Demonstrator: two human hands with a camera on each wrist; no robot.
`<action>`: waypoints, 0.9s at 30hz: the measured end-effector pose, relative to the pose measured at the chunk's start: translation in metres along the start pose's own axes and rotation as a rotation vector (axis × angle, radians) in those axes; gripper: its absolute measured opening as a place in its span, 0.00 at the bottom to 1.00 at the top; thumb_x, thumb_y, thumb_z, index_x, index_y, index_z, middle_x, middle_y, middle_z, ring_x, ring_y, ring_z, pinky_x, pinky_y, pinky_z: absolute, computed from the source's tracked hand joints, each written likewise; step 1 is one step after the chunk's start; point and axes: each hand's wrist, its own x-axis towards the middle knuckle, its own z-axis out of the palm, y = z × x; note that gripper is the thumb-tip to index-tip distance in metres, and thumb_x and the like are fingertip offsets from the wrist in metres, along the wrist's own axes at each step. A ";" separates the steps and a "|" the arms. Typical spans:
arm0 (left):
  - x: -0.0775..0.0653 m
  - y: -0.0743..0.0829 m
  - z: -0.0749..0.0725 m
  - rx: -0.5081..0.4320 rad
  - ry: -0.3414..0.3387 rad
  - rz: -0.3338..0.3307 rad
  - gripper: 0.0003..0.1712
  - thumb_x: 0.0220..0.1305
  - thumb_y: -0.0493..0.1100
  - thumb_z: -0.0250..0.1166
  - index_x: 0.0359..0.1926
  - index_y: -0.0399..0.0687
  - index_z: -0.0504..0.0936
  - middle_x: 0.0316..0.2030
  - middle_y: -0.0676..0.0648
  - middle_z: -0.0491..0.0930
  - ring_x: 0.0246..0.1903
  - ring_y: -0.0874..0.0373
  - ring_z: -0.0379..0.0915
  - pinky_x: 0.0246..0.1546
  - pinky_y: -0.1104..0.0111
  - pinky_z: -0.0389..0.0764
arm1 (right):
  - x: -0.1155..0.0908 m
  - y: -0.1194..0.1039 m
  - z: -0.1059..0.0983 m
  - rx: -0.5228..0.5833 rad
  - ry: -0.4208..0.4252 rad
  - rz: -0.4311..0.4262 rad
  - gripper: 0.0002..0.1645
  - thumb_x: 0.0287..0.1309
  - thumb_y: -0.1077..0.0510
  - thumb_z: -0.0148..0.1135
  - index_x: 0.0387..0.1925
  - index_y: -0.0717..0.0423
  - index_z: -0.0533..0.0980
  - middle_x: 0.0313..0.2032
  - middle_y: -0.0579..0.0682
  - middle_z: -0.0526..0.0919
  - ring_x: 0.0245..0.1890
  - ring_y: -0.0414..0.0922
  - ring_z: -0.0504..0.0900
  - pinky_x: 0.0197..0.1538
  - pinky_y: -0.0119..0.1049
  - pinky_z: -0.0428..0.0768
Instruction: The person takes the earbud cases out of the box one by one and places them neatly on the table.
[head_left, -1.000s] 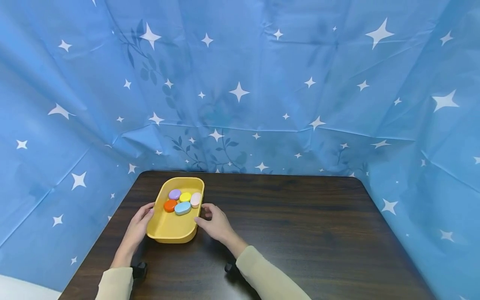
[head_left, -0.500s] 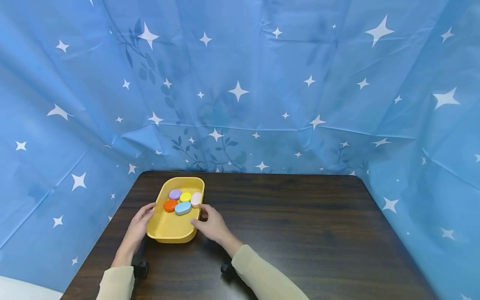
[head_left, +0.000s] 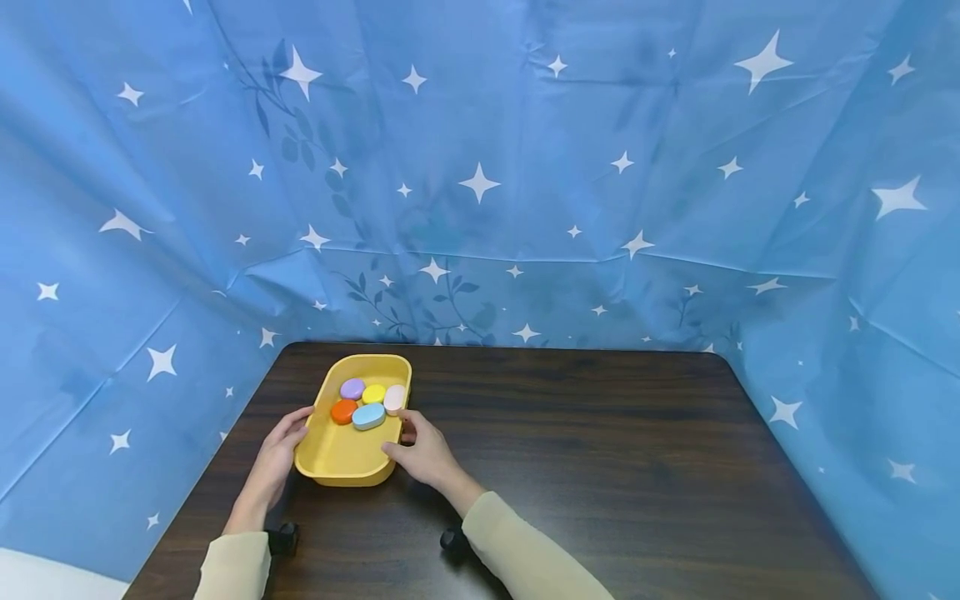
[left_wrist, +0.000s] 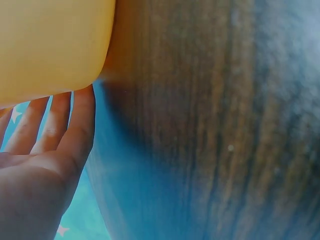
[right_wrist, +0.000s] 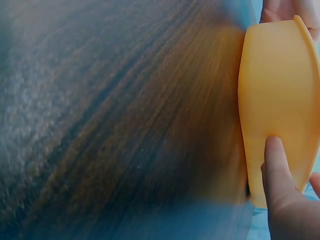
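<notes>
A yellow tray (head_left: 341, 457) stands on the dark table at the left, its long sides running away from me. Inside it lie a purple piece (head_left: 352, 389), a yellow piece (head_left: 373, 395), a pale pink piece (head_left: 393, 399), an orange-red piece (head_left: 344, 412) and a light blue oval one (head_left: 369, 416), all smooth and rounded. My left hand (head_left: 276, 458) touches the tray's left side; straight fingers (left_wrist: 80, 120) meet its outer wall in the left wrist view. On the right side, my right hand (head_left: 429, 454) holds the rim, thumb over it and a finger (right_wrist: 277, 165) against the outer wall.
The dark wood-grain table (head_left: 600, 467) extends widely to the right of the tray. A blue curtain (head_left: 480, 125) with white stars hangs behind and along both sides. Black wrist devices, such as the one on the left (head_left: 282, 539), sit near the table surface.
My right hand has shifted slightly nearer along the tray's right side, its thumb now further over the rim. The tray and its pieces keep their places; the head view sways slightly.
</notes>
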 end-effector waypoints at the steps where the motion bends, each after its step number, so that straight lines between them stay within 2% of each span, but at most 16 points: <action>1: 0.000 0.000 0.000 -0.003 -0.002 0.001 0.29 0.83 0.45 0.40 0.79 0.43 0.53 0.74 0.33 0.57 0.68 0.39 0.61 0.53 0.75 0.75 | 0.000 0.001 0.000 0.003 -0.001 -0.002 0.34 0.65 0.54 0.69 0.70 0.53 0.69 0.62 0.59 0.76 0.55 0.50 0.80 0.54 0.43 0.82; 7: 0.001 -0.001 0.001 -0.033 -0.010 -0.005 0.29 0.83 0.45 0.40 0.79 0.43 0.53 0.75 0.34 0.56 0.69 0.40 0.61 0.52 0.76 0.76 | 0.000 0.005 -0.002 0.061 0.000 -0.007 0.32 0.65 0.55 0.68 0.69 0.53 0.70 0.58 0.57 0.78 0.53 0.49 0.81 0.52 0.41 0.83; 14: 0.001 0.001 0.002 -0.064 -0.024 -0.027 0.29 0.83 0.45 0.41 0.79 0.45 0.54 0.74 0.35 0.58 0.67 0.40 0.64 0.49 0.71 0.79 | 0.000 0.008 -0.005 0.199 -0.016 0.015 0.29 0.68 0.62 0.64 0.68 0.56 0.71 0.55 0.58 0.77 0.50 0.47 0.82 0.46 0.39 0.85; 21: 0.000 0.002 0.003 -0.092 -0.041 -0.044 0.29 0.83 0.45 0.42 0.80 0.46 0.53 0.74 0.35 0.58 0.66 0.41 0.65 0.49 0.70 0.81 | -0.002 0.009 -0.007 0.224 -0.023 0.031 0.28 0.67 0.63 0.64 0.67 0.54 0.72 0.54 0.56 0.78 0.49 0.47 0.82 0.46 0.38 0.85; 27: -0.001 0.004 0.003 -0.097 -0.057 -0.033 0.29 0.83 0.44 0.42 0.80 0.46 0.53 0.75 0.35 0.57 0.67 0.40 0.64 0.50 0.68 0.81 | -0.004 0.006 -0.011 0.256 -0.040 0.043 0.29 0.68 0.64 0.63 0.68 0.56 0.70 0.56 0.62 0.77 0.48 0.46 0.82 0.46 0.39 0.85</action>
